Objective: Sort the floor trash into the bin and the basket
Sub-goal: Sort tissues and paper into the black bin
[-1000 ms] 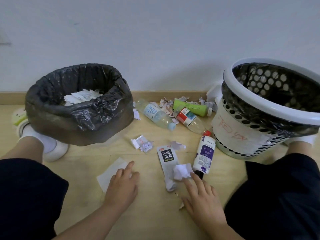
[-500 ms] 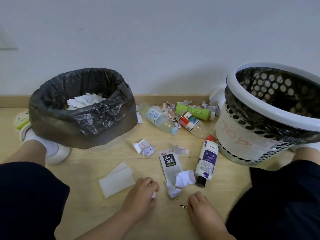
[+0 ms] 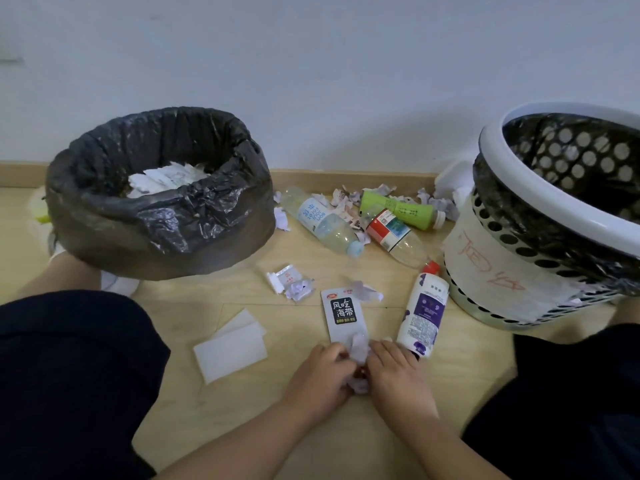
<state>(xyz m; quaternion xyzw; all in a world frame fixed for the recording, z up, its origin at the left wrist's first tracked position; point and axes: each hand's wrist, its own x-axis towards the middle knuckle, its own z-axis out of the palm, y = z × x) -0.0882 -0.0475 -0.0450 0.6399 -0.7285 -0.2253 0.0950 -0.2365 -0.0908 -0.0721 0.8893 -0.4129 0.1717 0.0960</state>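
Note:
My left hand [image 3: 320, 372] and my right hand [image 3: 398, 370] meet on the floor, both closed on crumpled white paper scraps [image 3: 359, 344] between them. A white snack packet with a black label [image 3: 343, 315] lies just beyond the hands. A white bottle with a purple label and red cap [image 3: 424, 308] lies to its right. The bin lined with a black bag [image 3: 159, 233] stands at the left, with white paper inside. The white perforated basket [image 3: 512, 268] stands at the right.
A flat white paper sheet [image 3: 230, 346] lies left of the hands. Small wrappers [image 3: 291, 284] lie further out. A clear bottle [image 3: 325, 225], a red-labelled bottle [image 3: 394, 237], a green bottle [image 3: 398, 209] and paper scraps lie by the wall. My knees flank the floor space.
Both hands have come together over the crumpled paper near the packet's near end and closed on it. The view has shifted slightly.

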